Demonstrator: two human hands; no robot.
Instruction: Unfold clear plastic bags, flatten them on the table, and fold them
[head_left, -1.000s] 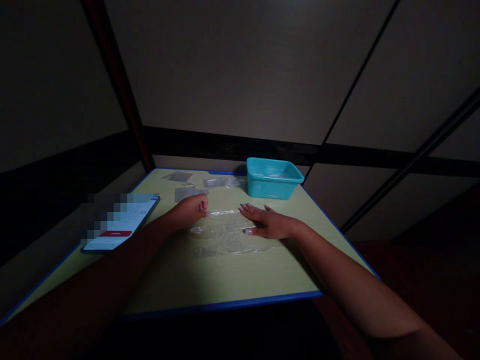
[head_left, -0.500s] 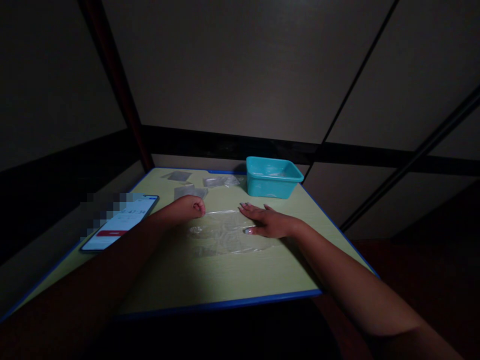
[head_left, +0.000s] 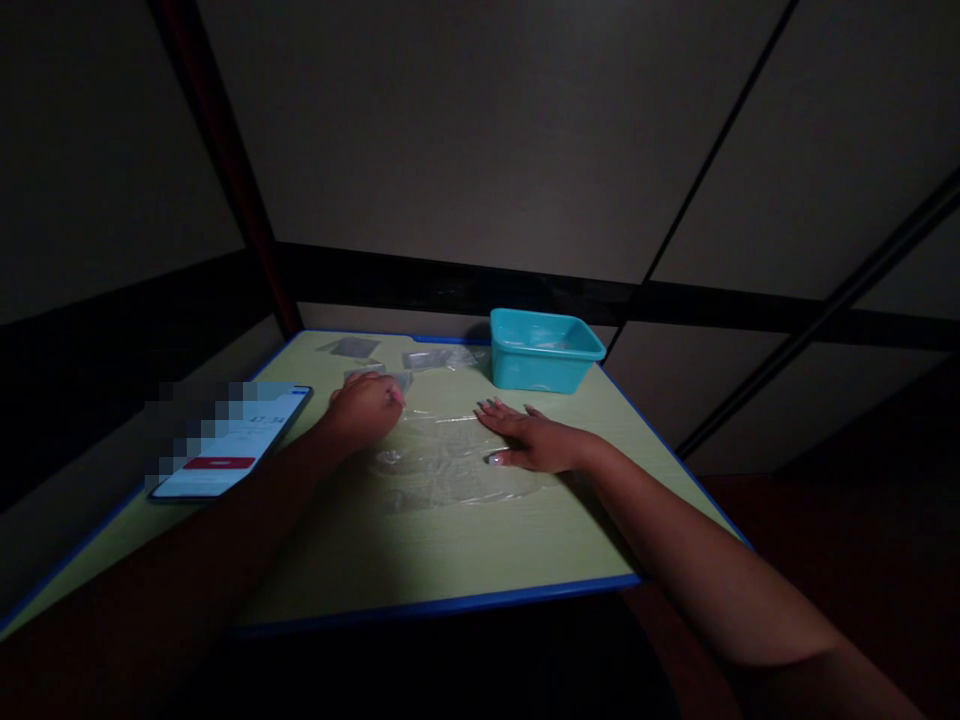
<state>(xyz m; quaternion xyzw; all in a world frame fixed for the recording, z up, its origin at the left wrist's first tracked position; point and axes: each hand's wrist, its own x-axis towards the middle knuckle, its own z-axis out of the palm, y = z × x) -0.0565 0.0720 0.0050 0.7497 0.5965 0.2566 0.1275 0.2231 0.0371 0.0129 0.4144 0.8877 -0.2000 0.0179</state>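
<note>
A clear plastic bag (head_left: 450, 470) lies spread flat on the table, its surface creased and shiny. My right hand (head_left: 532, 440) rests palm down on its right side, fingers stretched out and apart. My left hand (head_left: 366, 408) is at the bag's upper left corner, with its fingers curled inward; whether anything is inside them is hidden. Just behind the left hand, and partly covered by it, is a folded plastic piece (head_left: 401, 381).
A turquoise plastic basket (head_left: 544, 370) stands at the back right of the blue-edged table (head_left: 420, 565). More folded clear plastic (head_left: 439, 359) and a greyish piece (head_left: 354, 347) lie along the back. A phone (head_left: 240, 440) with a lit screen lies at the left.
My left hand has shifted slightly left and away from me, off the bag's edge toward the folded plastic behind it. My right hand stays flat on the bag.
</note>
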